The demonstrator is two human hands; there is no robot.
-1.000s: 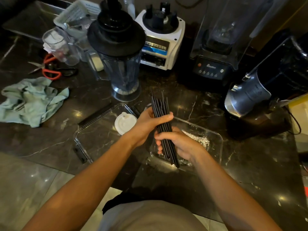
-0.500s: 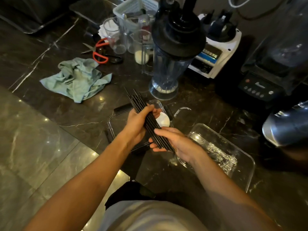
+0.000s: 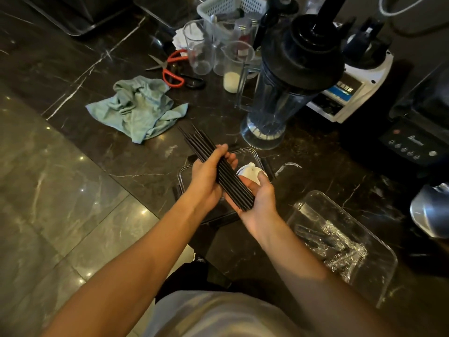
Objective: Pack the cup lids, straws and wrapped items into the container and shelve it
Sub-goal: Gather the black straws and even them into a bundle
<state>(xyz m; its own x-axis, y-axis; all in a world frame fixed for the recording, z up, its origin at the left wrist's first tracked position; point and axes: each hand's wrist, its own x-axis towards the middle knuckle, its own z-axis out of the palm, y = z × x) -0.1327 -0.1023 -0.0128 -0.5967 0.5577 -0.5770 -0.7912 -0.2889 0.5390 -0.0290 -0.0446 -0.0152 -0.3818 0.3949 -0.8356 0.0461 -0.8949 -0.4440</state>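
Note:
A bundle of black straws (image 3: pixel 213 164) lies slanted across both my hands above the dark marble counter. My left hand (image 3: pixel 206 181) wraps its fingers over the upper half of the bundle. My right hand (image 3: pixel 260 203) cups the lower ends from below, palm up. Under the hands sits a clear container lid (image 3: pixel 250 154) with a white cup lid (image 3: pixel 249 172) on it, partly hidden by my right hand. To the right stands the clear container (image 3: pixel 379 239) holding shiny plastic-wrapped items (image 3: pixel 340 249).
A crumpled green cloth (image 3: pixel 138 108) lies to the left, red-handled scissors (image 3: pixel 173 71) behind it. Clear measuring cups (image 3: pixel 199 47) and a white basket (image 3: pixel 230 8) stand at the back. A blender jar (image 3: pixel 279 98), blender bases (image 3: pixel 349 88) and a steel jug (image 3: pixel 432 210) line the right.
The camera view swung to the left. My right hand has turned palm up and opened under the straws' lower ends; my left hand still grips the bundle.

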